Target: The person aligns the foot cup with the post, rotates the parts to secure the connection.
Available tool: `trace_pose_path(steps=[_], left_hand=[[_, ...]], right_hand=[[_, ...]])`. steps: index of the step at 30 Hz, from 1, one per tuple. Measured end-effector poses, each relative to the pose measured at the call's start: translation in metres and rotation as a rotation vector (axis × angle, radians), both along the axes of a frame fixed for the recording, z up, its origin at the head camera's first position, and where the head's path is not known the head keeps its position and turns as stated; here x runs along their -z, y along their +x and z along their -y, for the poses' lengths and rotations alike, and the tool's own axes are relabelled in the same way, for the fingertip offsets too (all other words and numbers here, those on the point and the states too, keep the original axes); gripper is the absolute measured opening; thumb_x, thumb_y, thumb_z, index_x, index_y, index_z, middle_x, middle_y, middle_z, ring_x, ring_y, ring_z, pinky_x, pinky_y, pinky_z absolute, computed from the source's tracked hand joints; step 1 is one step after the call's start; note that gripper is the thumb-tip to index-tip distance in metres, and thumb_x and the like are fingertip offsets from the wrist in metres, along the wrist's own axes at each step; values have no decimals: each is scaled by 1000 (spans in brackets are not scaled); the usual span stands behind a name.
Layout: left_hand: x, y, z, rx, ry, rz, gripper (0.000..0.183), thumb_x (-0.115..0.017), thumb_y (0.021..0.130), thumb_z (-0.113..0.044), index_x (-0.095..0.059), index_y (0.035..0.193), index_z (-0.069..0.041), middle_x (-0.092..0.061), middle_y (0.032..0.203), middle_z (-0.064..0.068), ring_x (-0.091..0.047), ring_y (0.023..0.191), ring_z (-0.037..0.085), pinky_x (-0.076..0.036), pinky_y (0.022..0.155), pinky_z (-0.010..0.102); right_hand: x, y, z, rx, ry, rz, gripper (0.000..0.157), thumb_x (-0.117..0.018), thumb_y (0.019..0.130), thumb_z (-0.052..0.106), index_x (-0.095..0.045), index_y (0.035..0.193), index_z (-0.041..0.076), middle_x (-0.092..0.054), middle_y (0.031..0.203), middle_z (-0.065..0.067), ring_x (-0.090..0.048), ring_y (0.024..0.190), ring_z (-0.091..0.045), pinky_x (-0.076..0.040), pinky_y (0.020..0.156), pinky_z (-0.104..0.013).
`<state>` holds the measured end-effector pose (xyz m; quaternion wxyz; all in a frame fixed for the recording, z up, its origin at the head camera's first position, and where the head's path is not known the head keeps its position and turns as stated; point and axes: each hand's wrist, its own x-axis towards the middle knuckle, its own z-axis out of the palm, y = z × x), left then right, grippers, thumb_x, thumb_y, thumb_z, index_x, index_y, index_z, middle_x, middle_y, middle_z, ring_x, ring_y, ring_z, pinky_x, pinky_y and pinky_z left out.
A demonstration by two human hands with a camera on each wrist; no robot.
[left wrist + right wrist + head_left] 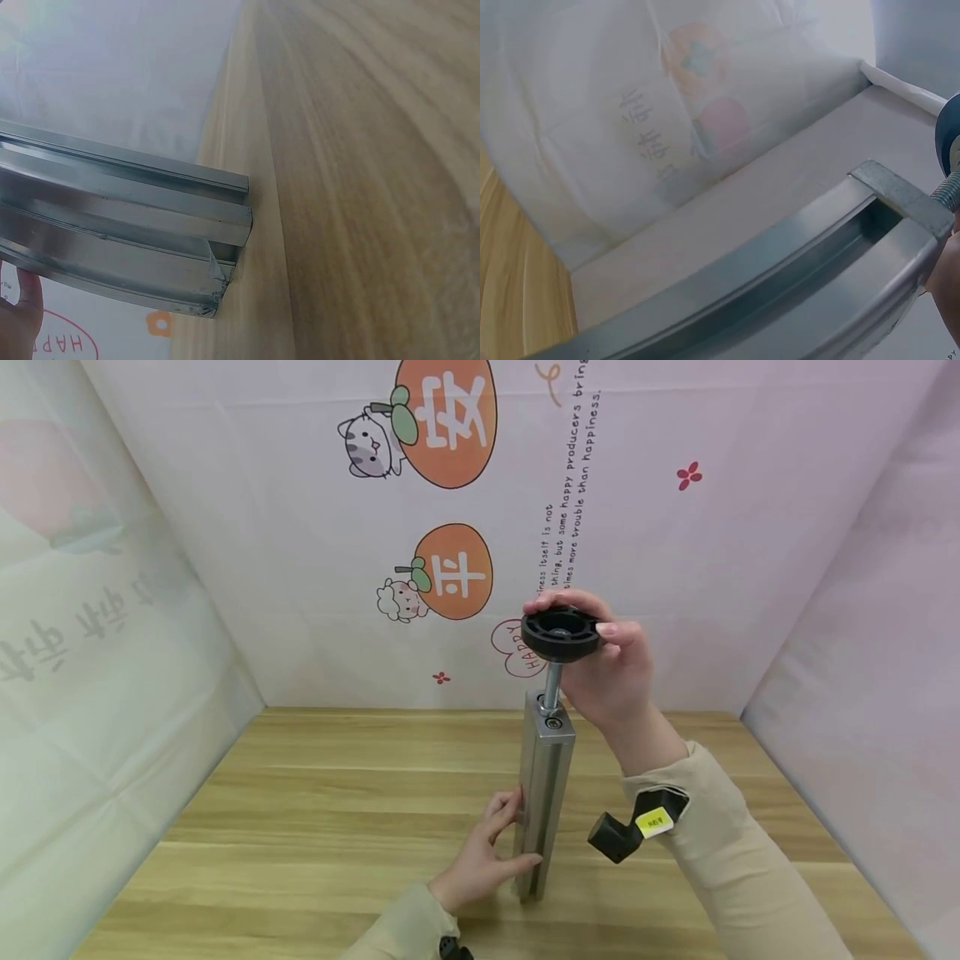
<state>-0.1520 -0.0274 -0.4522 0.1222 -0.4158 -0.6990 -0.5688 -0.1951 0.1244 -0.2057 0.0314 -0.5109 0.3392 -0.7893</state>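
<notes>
A grooved aluminium profile (pixel 545 802) stands upright on the wooden table, its lower end meeting the tabletop in the left wrist view. Around its lower part, my left hand (pixel 474 862) grips it, thumb across the near side and fingers along the left. A metal end plate (pixel 553 725) with bolts caps the top. From that plate rises a threaded stem (pixel 553 685) carrying a round black levelling foot (pixel 561 650), its hollow base facing up. My right hand (pixel 611 681) holds the foot by its rim, thumb at the right, fingers behind. The right wrist view shows the profile's open slot (pixel 870 229).
The wood-grain tabletop (pixel 322 827) spreads around the profile. A printed white cloth (pixel 300 610) hangs behind it, with plain-looking white cloth (pixel 862 610) on the right side. A black wrist camera (pixel 622 835) juts from the right sleeve beside the profile.
</notes>
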Motion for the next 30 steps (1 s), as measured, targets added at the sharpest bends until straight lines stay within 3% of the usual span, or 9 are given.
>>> trace_pose_path(steps=[10, 14, 20, 26, 30], left_hand=[[0, -1, 1, 0, -9, 9, 92, -69, 83, 1, -11, 152, -17, -38, 129, 15, -44, 112, 10, -42, 101, 38], [1, -1, 1, -5, -11, 7, 94, -70, 83, 1, -11, 152, -20, -38, 128, 15, -44, 111, 10, -42, 100, 37], [1, -2, 1, -9, -7, -11, 97, -71, 80, 2, -11, 152, -21, -38, 128, 18, -43, 112, 10, -42, 100, 37], [3, -1, 1, -10, -9, -1, 97, -71, 80, 2, -10, 152, -21, -38, 129, 18, -44, 112, 9, -42, 100, 37], [2, -1, 1, -1, -7, 0, 97, -70, 80, 5, -10, 152, -19, -37, 128, 19, -44, 112, 9, -42, 100, 37]], right_hand=[[1, 1, 0, 208, -22, -133, 32, -45, 89, 12, -69, 108, 10, -58, 115, -10, -42, 113, -26, -46, 93, -34], [2, 3, 0, 337, -11, -172, 30, -46, 89, 11, -71, 106, 10, -60, 113, -9, -45, 112, -26, -49, 90, -32], [3, 7, -4, 564, 80, -247, 36, -42, 88, 5, -72, 104, 17, -60, 113, -4, -48, 112, -25, -49, 89, -28], [3, 15, -8, 736, 207, -254, 37, -46, 86, 4, -71, 100, 27, -55, 114, 1, -48, 112, -24, -51, 85, -23], [1, 18, -10, 833, 248, -315, 29, -50, 87, 5, -73, 98, 19, -55, 112, 2, -48, 108, -22, -49, 84, -20]])
